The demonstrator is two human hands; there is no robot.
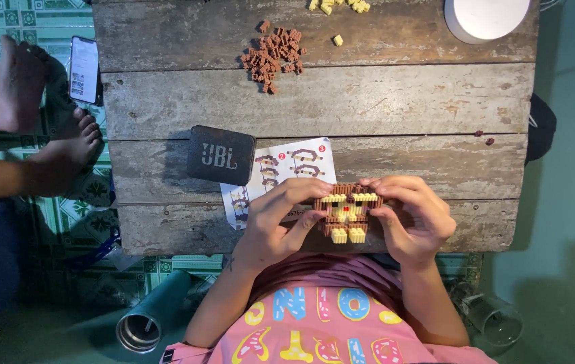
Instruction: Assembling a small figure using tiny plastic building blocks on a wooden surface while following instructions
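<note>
A small figure built of tiny brown and yellow blocks [347,212] is held above the near edge of a worn wooden table [368,101]. My left hand [275,219] grips its left side, fingers curled over the top. On the figure's right side is my right hand [410,212], with the fingertips pressing its upper edge. Partly under my left hand lies a printed instruction sheet [287,165] with pictures of the figure.
A dark flat speaker [220,155] rests beside the sheet. Loose brown blocks [272,57] and several yellow blocks [338,7] lie at the far side, near a white round container [486,17]. Another person's feet [38,114] and a phone [84,69] are at left.
</note>
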